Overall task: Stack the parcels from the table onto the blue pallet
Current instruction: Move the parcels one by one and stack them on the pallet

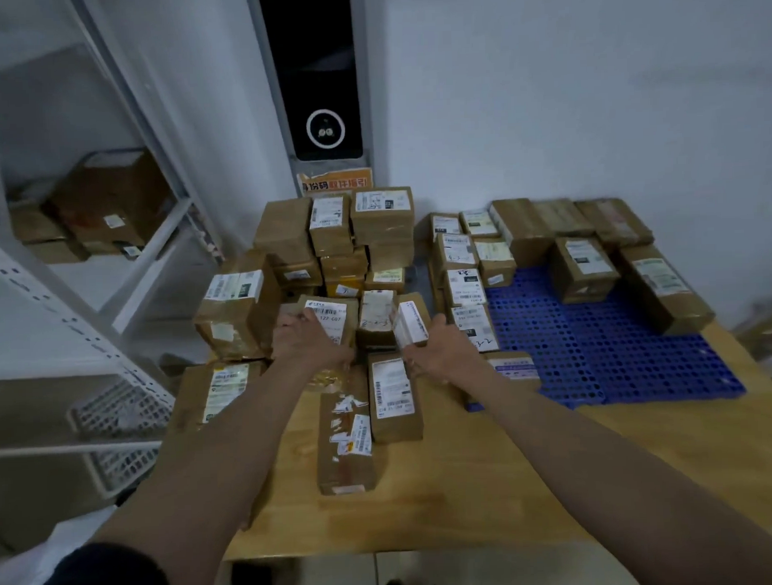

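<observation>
Two hands (309,338) (438,347) on table parcels (332,320)

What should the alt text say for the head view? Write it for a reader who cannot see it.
A person's left hand and right hand reach into a pile of brown parcels on a wooden table, the right hand gripping a small white box. To the right, a blue pallet already holds parcels along its far edge.

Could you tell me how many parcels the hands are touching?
2: the left hand holds a labelled brown parcel in the table pile; the right hand grips a small white-labelled parcel beside it.
</observation>
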Demonstrator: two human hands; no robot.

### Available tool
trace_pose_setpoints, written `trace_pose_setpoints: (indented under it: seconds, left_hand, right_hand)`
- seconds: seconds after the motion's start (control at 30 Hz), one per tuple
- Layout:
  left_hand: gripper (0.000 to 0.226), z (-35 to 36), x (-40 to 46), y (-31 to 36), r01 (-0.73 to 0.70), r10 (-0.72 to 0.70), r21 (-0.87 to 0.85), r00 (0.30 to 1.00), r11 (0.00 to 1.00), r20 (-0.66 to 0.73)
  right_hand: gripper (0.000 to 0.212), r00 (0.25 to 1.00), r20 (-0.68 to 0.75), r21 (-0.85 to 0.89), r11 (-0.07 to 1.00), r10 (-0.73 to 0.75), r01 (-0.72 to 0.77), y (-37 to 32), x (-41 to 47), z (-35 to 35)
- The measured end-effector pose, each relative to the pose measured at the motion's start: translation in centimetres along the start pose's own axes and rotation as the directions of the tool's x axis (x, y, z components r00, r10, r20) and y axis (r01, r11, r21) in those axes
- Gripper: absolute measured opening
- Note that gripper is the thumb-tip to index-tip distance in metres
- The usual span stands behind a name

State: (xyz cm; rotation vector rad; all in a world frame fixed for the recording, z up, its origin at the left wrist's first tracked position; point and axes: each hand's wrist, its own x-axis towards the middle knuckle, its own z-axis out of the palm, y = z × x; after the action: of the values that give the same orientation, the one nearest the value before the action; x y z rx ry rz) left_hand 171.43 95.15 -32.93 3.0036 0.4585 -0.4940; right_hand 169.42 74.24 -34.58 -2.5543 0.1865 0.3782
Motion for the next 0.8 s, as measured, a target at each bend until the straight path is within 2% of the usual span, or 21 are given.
trace_pose_setpoints:
  seconds: [0.17, 0.37, 0.53, 0.8]
  left_hand:
    - [0.119, -1.0, -2.0, 4.7, -0.129, 0.13, 0.022, 0.99, 0.991, -0.054]
    - [0.126, -1.7, -4.8, 11.8, -0.194, 0.192, -0.031, 0.98, 0.98, -0.049]
    - [0.117, -2.2, -7.7, 17.9, -0.24, 0.234, -0.07, 0.969, 0.968, -0.076]
    - [0.117, -2.0, -10.8, 26.4, -0.32, 0.312, -0.097, 0.945, 0.942, -0.095]
  right_hand:
    - [0.096, 0.998, -0.036, -0.033, 0.998, 0.045, -0.046, 4.0, -0.9, -3.5]
    - [0.09, 0.987, -0.074, -0.049, 0.988, 0.145, -0.149, 9.9, -2.4, -7.8]
    - [0.088, 0.977, -0.09, -0.08, 0.977, 0.192, -0.2, 15.4, -3.9, -11.6]
    - [0.084, 0.964, -0.105, -0.101, 0.962, 0.243, -0.253, 23.6, -4.9, -16.5]
